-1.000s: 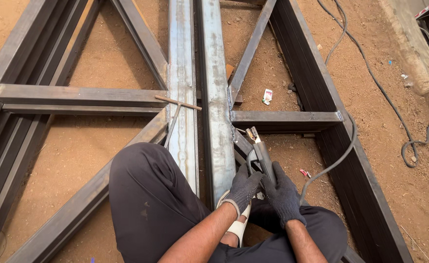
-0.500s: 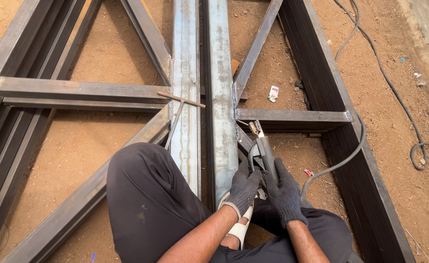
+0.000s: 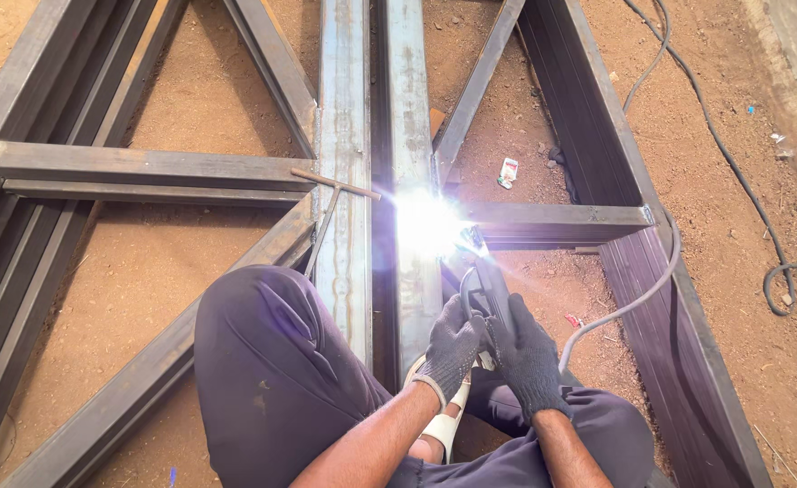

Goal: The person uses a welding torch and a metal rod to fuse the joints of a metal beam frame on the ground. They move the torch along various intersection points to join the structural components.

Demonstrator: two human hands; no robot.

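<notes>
Steel beam (image 3: 414, 136) glows with a bright spark (image 3: 427, 223); my left hand (image 3: 451, 350) and right hand (image 3: 523, 355) both grip the welding tool (image 3: 486, 287).

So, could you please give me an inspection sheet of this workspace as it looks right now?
Surface: bare sandy ground under a steel frame of welded beams.
Job's things: electrode holder aimed at a bright welding arc where the crossbar meets the central beam.
Clutter: chipping hammer lying across the beam; small white scrap on the ground.
Grips: left hand and right hand, both gloved, closed on the holder.
Cables: grey lead from the holder; dark cable across the ground.
Surroundings: concrete edge at upper right.
</notes>
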